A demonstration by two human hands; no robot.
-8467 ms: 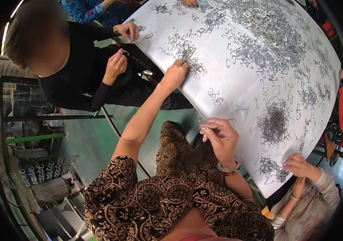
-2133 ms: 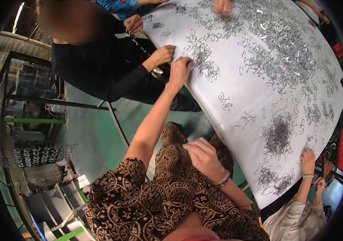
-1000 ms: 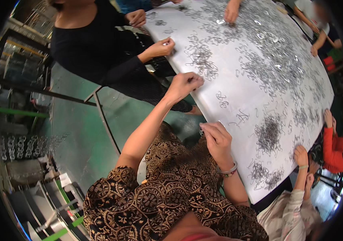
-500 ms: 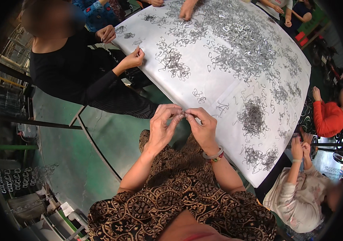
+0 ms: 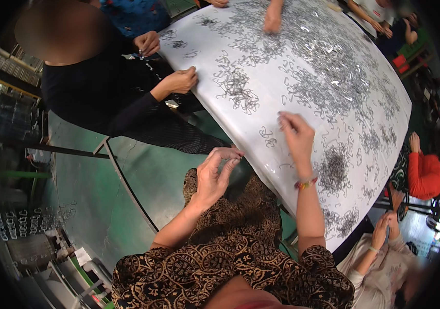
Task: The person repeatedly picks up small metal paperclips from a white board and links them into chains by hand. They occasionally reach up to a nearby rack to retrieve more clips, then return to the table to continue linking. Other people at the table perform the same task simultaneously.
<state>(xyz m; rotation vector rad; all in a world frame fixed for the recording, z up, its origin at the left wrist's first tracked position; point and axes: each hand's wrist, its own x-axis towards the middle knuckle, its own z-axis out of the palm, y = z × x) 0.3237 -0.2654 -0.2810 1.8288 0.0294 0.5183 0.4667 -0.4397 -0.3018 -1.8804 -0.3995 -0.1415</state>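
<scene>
Metal hooks [image 5: 334, 167] litter a white table [image 5: 245, 123] — the floor [image 5: 86, 180] (green) alongside.

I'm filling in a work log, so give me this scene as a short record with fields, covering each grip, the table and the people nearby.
Left grip: fingertips near the edge of the white table, close together; anything held is too small to tell
Right grip: over the table, nearest a small group of hooks; fingers blurred
Right wrist: colourful bracelet
Table: scattered metal hooks, a large heap farther off, a dark pile right of the right wrist
People nearby: person in black at left, person in red at right
</scene>
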